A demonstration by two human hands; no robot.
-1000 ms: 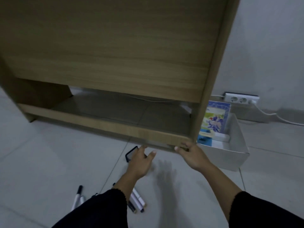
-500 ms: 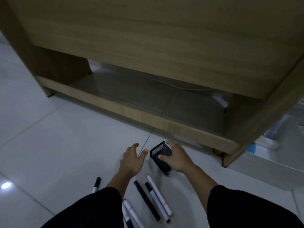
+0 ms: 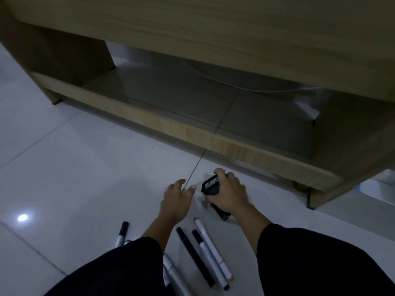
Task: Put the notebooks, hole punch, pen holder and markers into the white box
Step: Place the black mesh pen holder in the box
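Pen holder on the floor, tipped, gripped by right hand fingers wrapped over its mesh. Left hand just beside, fingers spread, holding nothing. Markers scattered nearer.

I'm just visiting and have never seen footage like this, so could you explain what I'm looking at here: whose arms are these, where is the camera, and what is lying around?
There is no machine here. A person wears a wide-angle camera on the head, looking forward and down, so you see their own two arms in dark sleeves. The right hand grips a black mesh pen holder, which lies tipped on its side on the tiled floor. The left hand is open and empty, just beside it. Nearer the person, several markers lie loose on the floor; another marker lies to the left. Behind the hands stands a wooden desk with a low crossbar, and a white cable runs under it. At the far right edge something white shows past the desk, too little to identify.
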